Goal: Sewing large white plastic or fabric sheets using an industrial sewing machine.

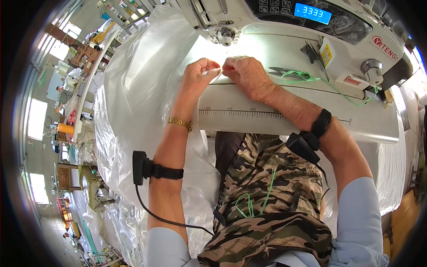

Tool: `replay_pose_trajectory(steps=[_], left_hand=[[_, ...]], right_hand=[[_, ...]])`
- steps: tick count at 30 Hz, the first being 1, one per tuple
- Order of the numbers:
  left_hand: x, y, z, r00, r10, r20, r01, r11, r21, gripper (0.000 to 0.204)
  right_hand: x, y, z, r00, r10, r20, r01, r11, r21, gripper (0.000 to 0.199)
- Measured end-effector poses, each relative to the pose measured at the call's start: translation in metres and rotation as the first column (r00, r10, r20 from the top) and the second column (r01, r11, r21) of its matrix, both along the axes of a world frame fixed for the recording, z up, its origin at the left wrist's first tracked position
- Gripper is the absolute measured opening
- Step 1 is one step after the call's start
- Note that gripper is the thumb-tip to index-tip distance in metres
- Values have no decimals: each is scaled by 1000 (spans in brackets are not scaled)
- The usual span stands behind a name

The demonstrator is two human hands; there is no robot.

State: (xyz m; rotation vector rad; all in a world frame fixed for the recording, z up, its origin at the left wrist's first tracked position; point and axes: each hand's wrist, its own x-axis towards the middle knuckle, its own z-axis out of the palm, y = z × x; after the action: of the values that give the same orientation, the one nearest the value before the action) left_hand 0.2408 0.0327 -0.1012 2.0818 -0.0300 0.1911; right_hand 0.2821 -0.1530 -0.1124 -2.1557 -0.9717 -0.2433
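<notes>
Pinched fingers at a sewing machine [284, 27]

Nearest, a camouflage apron [262, 182] bears green strips [250, 207]. Beyond the surface's [222, 122] ruled edge, left hand [199, 74] and right hand [247, 74] nearly meet, each pinched nearly closed; whether either grips anything, I cannot tell. Translucent plastic sheeting [133, 84] spreads leftward; dark snips [280, 70] lie rightward. The machine head stands beyond.
</notes>
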Motion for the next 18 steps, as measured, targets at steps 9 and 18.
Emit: replay_pose_trajectory(steps=[9,18], left_hand=[[-20,6,3,984,-66,166,11,951,309,25],[-7,-2,-3,977,23,212,-132,846,516,29]], right_hand=[[8,4,-3,998,-41,-52,45,996,78,17],[10,9,-11,983,-141,122,150,986,-75,21]])
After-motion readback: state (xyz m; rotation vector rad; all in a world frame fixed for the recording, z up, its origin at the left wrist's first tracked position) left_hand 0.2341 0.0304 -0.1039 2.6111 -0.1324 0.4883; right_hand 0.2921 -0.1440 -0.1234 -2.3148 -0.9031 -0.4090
